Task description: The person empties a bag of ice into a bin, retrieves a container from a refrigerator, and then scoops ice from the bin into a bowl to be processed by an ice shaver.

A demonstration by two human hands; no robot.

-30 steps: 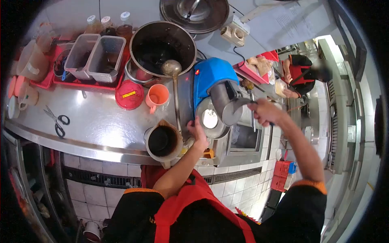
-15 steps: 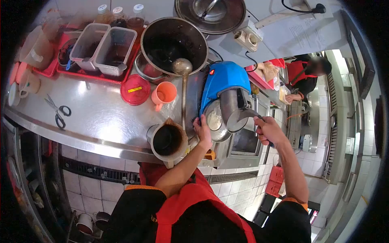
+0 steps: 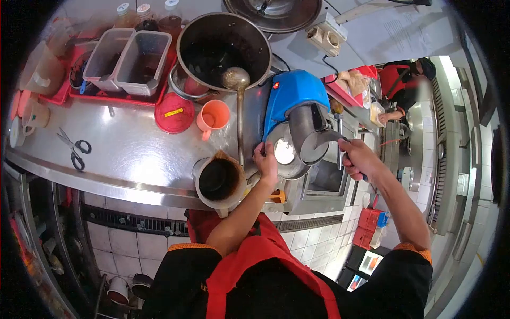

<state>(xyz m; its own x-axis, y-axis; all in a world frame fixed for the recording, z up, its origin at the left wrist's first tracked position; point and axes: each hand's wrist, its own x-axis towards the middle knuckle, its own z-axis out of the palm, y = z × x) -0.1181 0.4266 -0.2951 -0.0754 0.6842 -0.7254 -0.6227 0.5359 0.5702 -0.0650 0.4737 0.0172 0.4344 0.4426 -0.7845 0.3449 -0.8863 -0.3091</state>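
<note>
A blue countertop machine (image 3: 297,95) with a grey metal chute (image 3: 308,127) and a lit red switch stands at the bench's right end. It looks like an ice crusher. My right hand (image 3: 361,159) is closed around the dark grip of its lever handle (image 3: 332,137). Under the chute sits a metal bowl (image 3: 291,171) with something bright white in it. The fingers of my left hand (image 3: 267,162) curl at the bowl's left rim; their tips are partly hidden. Just left of that hand stands a pitcher (image 3: 197,178) with a brown-stained lining and dark inside.
A big pot (image 3: 186,48) holds a long ladle (image 3: 240,117). Nearby are an orange mug (image 3: 214,114), a red lid (image 3: 172,125), scissors (image 3: 77,149) and plastic containers (image 3: 127,80) on a red tray. Another person (image 3: 398,87) works at the far right.
My right hand and the lever have shifted slightly right in view. My left hand stays by the bowl, and less of its white contents shows. The camera view has shifted a little.
</note>
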